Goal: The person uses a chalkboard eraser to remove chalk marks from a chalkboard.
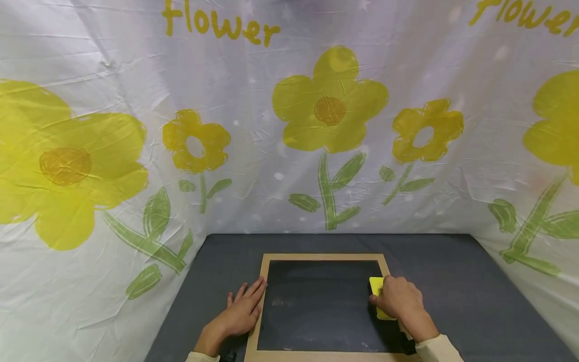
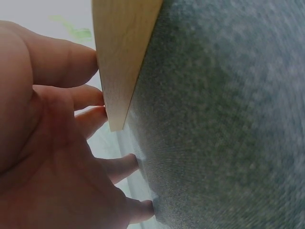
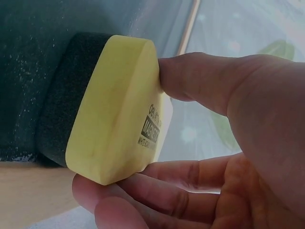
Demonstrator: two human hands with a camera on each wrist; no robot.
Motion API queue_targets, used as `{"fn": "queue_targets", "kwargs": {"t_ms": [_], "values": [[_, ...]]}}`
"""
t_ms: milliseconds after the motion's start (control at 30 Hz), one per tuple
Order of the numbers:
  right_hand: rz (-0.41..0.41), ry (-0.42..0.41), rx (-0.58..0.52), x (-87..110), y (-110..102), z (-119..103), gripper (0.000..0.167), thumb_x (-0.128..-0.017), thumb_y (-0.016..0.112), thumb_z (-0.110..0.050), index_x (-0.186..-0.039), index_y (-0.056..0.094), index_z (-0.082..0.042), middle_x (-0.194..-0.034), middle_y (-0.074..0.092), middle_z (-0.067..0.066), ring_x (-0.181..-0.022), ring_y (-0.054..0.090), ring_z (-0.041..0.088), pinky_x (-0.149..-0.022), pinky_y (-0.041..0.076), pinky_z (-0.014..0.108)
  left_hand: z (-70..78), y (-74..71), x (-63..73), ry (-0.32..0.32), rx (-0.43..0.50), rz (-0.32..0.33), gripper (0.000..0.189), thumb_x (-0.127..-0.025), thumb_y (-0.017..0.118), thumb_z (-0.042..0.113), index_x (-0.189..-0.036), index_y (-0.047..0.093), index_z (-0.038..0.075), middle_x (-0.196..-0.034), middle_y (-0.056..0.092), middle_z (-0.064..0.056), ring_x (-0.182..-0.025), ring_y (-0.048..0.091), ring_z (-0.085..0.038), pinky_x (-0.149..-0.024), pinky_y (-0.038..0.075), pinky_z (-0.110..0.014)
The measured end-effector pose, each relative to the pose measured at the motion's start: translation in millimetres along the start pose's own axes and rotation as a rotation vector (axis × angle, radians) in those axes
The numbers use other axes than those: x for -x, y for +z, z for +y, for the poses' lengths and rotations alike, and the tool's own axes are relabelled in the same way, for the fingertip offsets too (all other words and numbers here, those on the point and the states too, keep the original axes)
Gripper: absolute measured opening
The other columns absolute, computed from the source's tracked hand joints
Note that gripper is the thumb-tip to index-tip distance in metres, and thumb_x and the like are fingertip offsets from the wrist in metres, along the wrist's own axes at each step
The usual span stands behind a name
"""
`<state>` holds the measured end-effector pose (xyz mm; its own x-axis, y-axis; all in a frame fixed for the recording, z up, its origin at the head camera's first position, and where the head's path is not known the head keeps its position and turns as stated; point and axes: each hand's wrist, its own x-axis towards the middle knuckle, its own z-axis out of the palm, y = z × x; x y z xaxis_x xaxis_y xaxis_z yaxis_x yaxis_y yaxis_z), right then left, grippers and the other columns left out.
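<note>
A blackboard (image 1: pixel 321 301) in a light wooden frame lies on the dark tabletop, with faint chalk smudges on its surface. My right hand (image 1: pixel 401 301) grips a yellow board eraser (image 3: pixel 112 109) between thumb and fingers. The eraser's black felt side (image 3: pixel 71 95) is against the board near its right edge. Black print shows on the yellow back. On the other side, my left hand (image 1: pixel 244 309) rests with its fingers spread along the left frame edge. In the left wrist view, the thumb and some fingers touch the wooden frame (image 2: pixel 119 62), while the others reach down to the cloth.
A dark grey cloth (image 1: pixel 457 281) covers the table around the board. White curtains (image 1: pixel 253 201) printed with yellow flowers stand behind the table and along both sides. Chalk dust specks the board near the eraser.
</note>
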<state>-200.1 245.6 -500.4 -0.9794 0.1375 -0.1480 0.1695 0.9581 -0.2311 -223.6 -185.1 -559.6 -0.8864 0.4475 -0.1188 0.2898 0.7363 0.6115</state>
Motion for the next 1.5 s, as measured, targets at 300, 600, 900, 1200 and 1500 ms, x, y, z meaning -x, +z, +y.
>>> {"fn": "queue_targets", "kwargs": {"t_ms": [300, 600, 900, 1200, 1500], "values": [[0.029, -0.022, -0.001, 0.8, 1.7, -9.1, 0.054, -0.088, 0.089, -0.047, -0.101, 0.071, 0.003, -0.080, 0.064, 0.010, -0.069, 0.062, 0.026, -0.062, 0.056, 0.047, 6.5, -2.6, -0.6, -0.045, -0.032, -0.004, 0.066, -0.111, 0.059, 0.010, -0.173, 0.036, 0.009, -0.183, 0.025, -0.010, -0.165, 0.017, -0.056, -0.117, 0.004, -0.091], [0.063, -0.062, 0.026, 2.3, 5.2, -22.3, 0.051, -0.089, 0.088, -0.045, -0.098, 0.072, 0.002, -0.080, 0.064, 0.012, -0.068, 0.061, 0.026, -0.061, 0.056, 0.047, -3.7, -0.6, -1.8, 0.026, 0.007, 0.004, 0.066, -0.113, 0.056, 0.018, -0.175, 0.032, 0.016, -0.184, 0.022, -0.006, -0.161, 0.016, -0.064, -0.111, 0.000, -0.094], [0.091, -0.073, 0.038, 0.8, 11.9, -34.6, 0.048, -0.089, 0.088, -0.043, -0.099, 0.073, 0.002, -0.079, 0.063, 0.013, -0.069, 0.063, 0.028, -0.061, 0.058, 0.049, -5.7, 1.7, -3.3, 0.023, 0.011, 0.012, 0.067, -0.112, 0.057, 0.015, -0.174, 0.034, 0.015, -0.184, 0.022, -0.006, -0.163, 0.015, -0.061, -0.113, -0.001, -0.094], [0.138, -0.161, 0.125, 0.2, 18.7, -47.5, 0.046, -0.088, 0.090, -0.044, -0.086, 0.071, -0.003, -0.069, 0.062, 0.008, -0.061, 0.061, 0.023, -0.059, 0.057, 0.044, -12.2, 9.4, -7.3, 0.003, -0.011, 0.016, 0.067, -0.113, 0.055, 0.019, -0.175, 0.031, 0.020, -0.185, 0.020, -0.002, -0.164, 0.014, -0.059, -0.115, 0.000, -0.093], [0.131, -0.169, 0.089, 0.8, 19.3, -59.7, 0.043, -0.089, 0.089, -0.040, -0.083, 0.067, -0.004, -0.068, 0.059, 0.007, -0.058, 0.059, 0.022, -0.056, 0.055, 0.041, 1.0, 1.9, -1.9, -0.026, 0.008, -0.008, 0.067, -0.112, 0.056, 0.015, -0.175, 0.032, 0.015, -0.184, 0.022, -0.008, -0.165, 0.012, -0.059, -0.116, -0.002, -0.091]]}}
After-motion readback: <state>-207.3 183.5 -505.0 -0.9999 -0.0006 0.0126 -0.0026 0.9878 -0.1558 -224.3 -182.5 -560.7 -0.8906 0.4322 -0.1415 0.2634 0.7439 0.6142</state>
